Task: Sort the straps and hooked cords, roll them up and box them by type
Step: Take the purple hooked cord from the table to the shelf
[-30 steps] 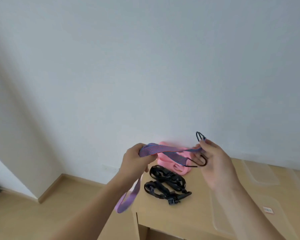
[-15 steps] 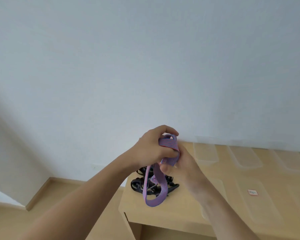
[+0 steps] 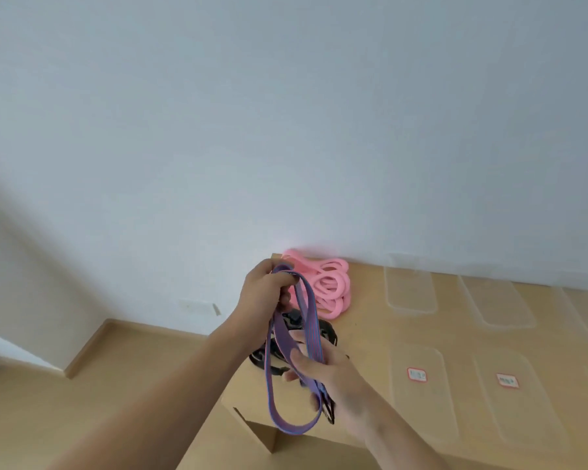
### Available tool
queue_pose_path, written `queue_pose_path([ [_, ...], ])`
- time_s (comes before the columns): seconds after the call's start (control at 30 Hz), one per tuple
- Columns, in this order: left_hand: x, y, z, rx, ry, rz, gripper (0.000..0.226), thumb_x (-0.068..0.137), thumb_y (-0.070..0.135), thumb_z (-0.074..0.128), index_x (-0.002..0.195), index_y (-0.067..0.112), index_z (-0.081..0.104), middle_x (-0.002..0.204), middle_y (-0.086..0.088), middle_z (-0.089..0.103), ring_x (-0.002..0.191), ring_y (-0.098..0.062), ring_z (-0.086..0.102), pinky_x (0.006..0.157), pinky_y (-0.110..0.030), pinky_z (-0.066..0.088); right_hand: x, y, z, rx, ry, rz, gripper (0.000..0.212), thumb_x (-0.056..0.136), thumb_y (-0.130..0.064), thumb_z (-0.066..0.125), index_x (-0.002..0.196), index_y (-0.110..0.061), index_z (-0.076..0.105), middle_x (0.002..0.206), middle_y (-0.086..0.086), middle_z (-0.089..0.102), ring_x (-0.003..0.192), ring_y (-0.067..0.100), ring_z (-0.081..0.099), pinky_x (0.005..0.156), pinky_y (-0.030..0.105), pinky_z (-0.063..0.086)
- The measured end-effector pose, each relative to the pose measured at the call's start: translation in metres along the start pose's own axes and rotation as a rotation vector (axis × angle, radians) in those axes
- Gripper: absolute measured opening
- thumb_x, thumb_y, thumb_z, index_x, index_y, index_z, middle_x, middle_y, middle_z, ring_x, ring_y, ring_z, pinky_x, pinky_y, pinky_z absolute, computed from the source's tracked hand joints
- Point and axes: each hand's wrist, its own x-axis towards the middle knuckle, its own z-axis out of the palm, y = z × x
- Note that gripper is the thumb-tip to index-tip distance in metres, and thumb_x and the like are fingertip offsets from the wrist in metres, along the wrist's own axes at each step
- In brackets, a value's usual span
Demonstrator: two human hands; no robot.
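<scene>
Head view, left hand (image 3: 263,293) and right hand (image 3: 323,374) both curled round a looped purple strap (image 3: 308,320), above the desk (image 3: 364,337), pink cords (image 3: 330,286) behind.

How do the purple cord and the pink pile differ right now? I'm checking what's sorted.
The purple cord is held in the air in long loops between the left hand and right hand; the pink pile lies loosely coiled on the table by the wall. The purple cord is flat and striped; the pink pile is plain. Neither is boxed.

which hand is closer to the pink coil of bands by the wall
Left. The left hand grips the purple cord right beside the pink coil; the right hand holds the cord lower, nearer the table's front edge.
</scene>
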Motion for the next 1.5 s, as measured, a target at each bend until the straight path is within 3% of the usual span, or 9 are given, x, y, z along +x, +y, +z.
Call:
queue_pose_path([
  [0.17,0.014,-0.014,0.012,-0.076,0.048,-0.03,0.025,0.089,-0.006,0.045,0.099,0.007,0.064,0.058,-0.002,0.045,0.05,-0.017,0.036,0.049,-0.027,0.031,0.017,0.009,0.008,-0.099,-0.114,0.07,0.056,0.069,-0.03,0.085,0.115,-0.008,0.062,0.085,0.006,0.068,0.075,0.017,0.063,0.055,0.028,0.042],
  [0.3,0.035,-0.024,-0.005,0.08,0.115,-0.067,0.025,0.089,-0.006,0.049,0.102,0.007,0.066,0.067,-0.009,0.055,0.051,-0.02,0.05,0.06,-0.031,0.044,0.034,0.013,-0.009,-0.057,0.055,0.153,0.025,0.068,-0.013,0.073,0.09,-0.006,0.065,0.062,-0.004,0.055,0.054,0.017,0.046,0.059,0.032,0.049],
  [0.4,0.048,-0.045,-0.03,0.298,0.116,-0.14,0.023,0.091,0.005,0.061,0.11,0.016,0.067,0.094,-0.006,0.073,0.078,-0.02,0.069,0.079,-0.038,0.057,0.062,0.019,-0.041,-0.348,0.265,0.154,0.007,0.08,-0.008,0.064,0.085,-0.003,0.062,0.053,-0.003,0.046,0.049,0.02,0.043,0.055,0.038,0.046],
  [0.47,0.05,-0.062,-0.042,0.395,0.096,-0.183,0.03,0.092,0.015,0.068,0.121,0.02,0.063,0.112,0.0,0.073,0.103,-0.021,0.069,0.091,-0.041,0.056,0.082,0.018,-0.061,-0.611,0.34,0.105,0.001,0.082,-0.012,0.061,0.082,-0.013,0.061,0.054,-0.009,0.05,0.056,0.023,0.049,0.06,0.038,0.046],
  [0.57,0.044,-0.08,-0.049,0.428,0.134,-0.189,0.035,0.09,0.022,0.071,0.124,0.027,0.062,0.12,0.007,0.066,0.109,-0.015,0.065,0.096,-0.039,0.055,0.11,0.005,-0.078,-0.941,0.339,0.016,0.002,0.089,-0.02,0.058,0.09,-0.022,0.058,0.079,0.002,0.064,0.082,0.035,0.059,0.065,0.035,0.038],
  [0.83,0.0,-0.119,-0.075,0.752,0.255,-0.176,0.042,0.095,0.032,0.067,0.135,0.03,0.058,0.131,0.006,0.06,0.122,-0.015,0.054,0.101,-0.035,0.046,0.154,0.018,-0.092,-1.49,0.193,0.035,0.07,0.082,-0.038,0.075,0.136,-0.011,0.042,0.131,0.019,0.051,0.119,0.041,0.052,0.091,0.046,0.047],
  [1.0,-0.039,-0.139,-0.106,0.811,0.325,-0.198,0.046,0.096,0.035,0.064,0.14,0.031,0.053,0.142,0.007,0.055,0.13,-0.014,0.051,0.096,-0.028,0.041,0.118,0.034,-0.048,-1.598,0.298,-0.397,0.089,0.063,-0.033,0.09,0.137,-0.004,0.049,0.128,0.022,0.052,0.118,0.043,0.049,0.096,0.053,0.044],
  [1.2,-0.118,-0.165,-0.155,0.817,0.433,-0.213,0.047,0.098,0.034,0.061,0.144,0.028,0.051,0.146,0.003,0.05,0.133,-0.02,0.049,0.108,-0.032,0.039,0.073,0.074,0.043,-1.48,-0.032,-0.588,0.066,0.073,-0.034,0.084,0.127,-0.008,0.058,0.12,0.014,0.058,0.118,0.037,0.051,0.098,0.051,0.048],
  [1.5,-0.307,-0.234,-0.257,0.714,0.766,-0.351,0.051,0.099,0.036,0.059,0.147,0.026,0.046,0.15,0.002,0.045,0.138,-0.02,0.04,0.114,-0.032,0.035,-0.006,0.164,0.203,-1.613,-0.6,-0.631,0.07,0.091,-0.05,0.063,0.15,-0.022,0.04,0.144,0.002,0.046,0.138,0.021,0.032,0.114,0.038,0.033],
])
